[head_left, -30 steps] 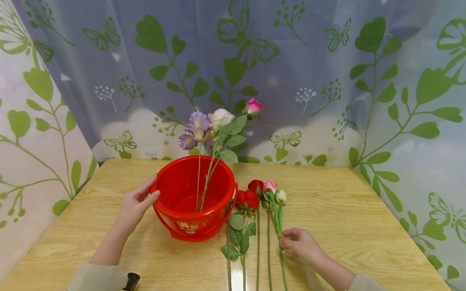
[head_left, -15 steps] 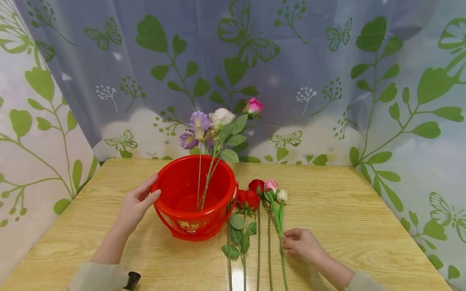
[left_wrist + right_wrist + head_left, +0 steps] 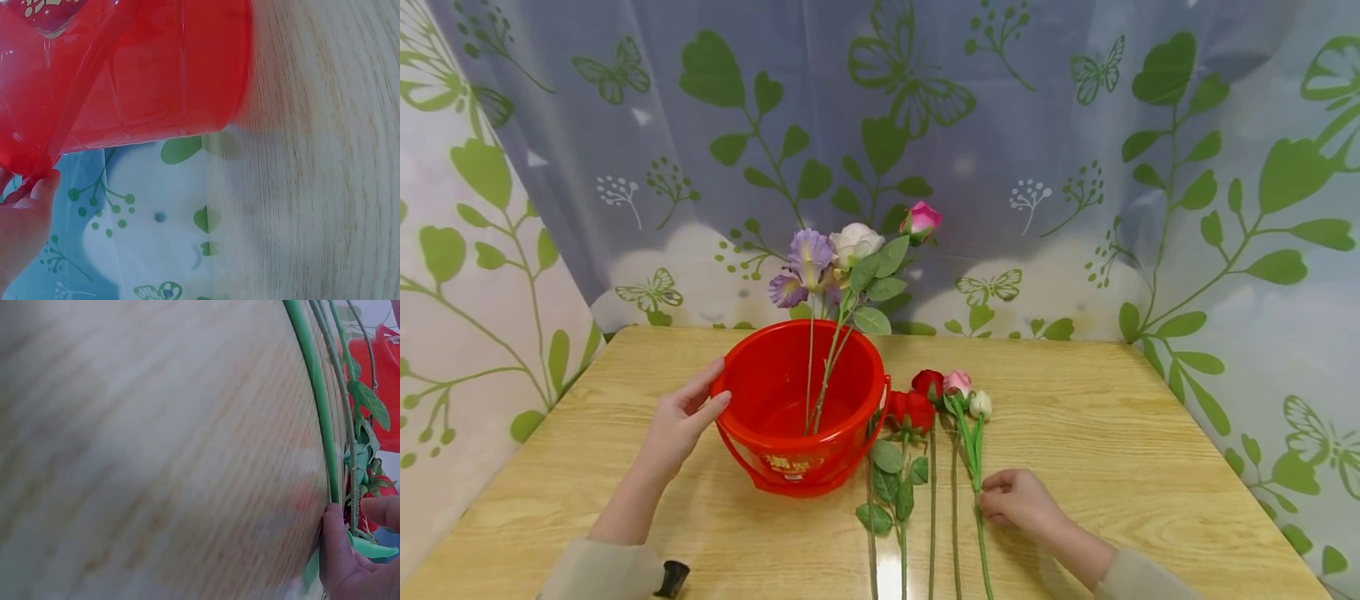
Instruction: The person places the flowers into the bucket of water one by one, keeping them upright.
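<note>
My left hand (image 3: 673, 429) grips the rim of a red plastic bucket (image 3: 797, 462), fingers and thumb at its left side; the left wrist view shows the thumb against the bucket (image 3: 169, 69) near its handle. A purple iris (image 3: 810, 258), a white rose (image 3: 855, 243) and a bright pink rose (image 3: 921, 220) stand leaning in the bucket. On the table, my right hand (image 3: 1022, 504) pinches the green stem of a white tulip (image 3: 980, 405) lying rightmost in a row. The right wrist view shows a fingertip on that stem (image 3: 315, 381), with the other digit slightly apart.
Beside the tulip lie a light pink rose (image 3: 957, 383), a dark red rose (image 3: 928, 385) and a larger red flower (image 3: 912, 412), stems towards me. The wooden table (image 3: 1112, 450) meets a leaf-patterned curtain (image 3: 1015, 167) behind and at the sides.
Hardly anything differs. The right hand stays at the tulip stem with a very slight shift; the left hand and bucket keep their place.
</note>
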Available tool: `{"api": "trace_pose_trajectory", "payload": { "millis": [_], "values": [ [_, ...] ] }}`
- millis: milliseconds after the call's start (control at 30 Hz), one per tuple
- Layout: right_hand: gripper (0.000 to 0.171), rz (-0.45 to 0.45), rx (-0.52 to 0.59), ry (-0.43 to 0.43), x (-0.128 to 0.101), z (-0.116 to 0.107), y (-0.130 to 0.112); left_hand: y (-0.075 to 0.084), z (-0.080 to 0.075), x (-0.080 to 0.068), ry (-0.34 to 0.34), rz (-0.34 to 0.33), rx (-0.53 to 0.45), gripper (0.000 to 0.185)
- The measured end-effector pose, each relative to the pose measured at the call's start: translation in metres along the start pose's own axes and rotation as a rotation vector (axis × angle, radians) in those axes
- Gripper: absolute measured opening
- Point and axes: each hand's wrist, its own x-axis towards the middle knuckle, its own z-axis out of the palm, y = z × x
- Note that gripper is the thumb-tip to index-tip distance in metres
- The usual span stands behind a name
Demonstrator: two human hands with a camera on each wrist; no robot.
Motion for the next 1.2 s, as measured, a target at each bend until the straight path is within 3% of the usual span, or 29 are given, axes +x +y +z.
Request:
{"api": "trace_pose_trajectory", "payload": {
  "millis": [433,800,1200],
  "values": [
    [0.015,0.037,-0.023,0.031,0.005,0.005,-0.005,0.002,0.0,0.0,0.005,0.007,0.002,0.049],
    [0.016,0.019,-0.004,-0.01,0.009,0.006,-0.002,0.0,0.0,-0.001,0.013,0.012,0.014,0.049],
    [0.017,0.012,-0.073,0.016,0.011,0.01,-0.003,-0.002,0.0,-0.001,0.009,0.007,0.009,0.05]
  ]
}}
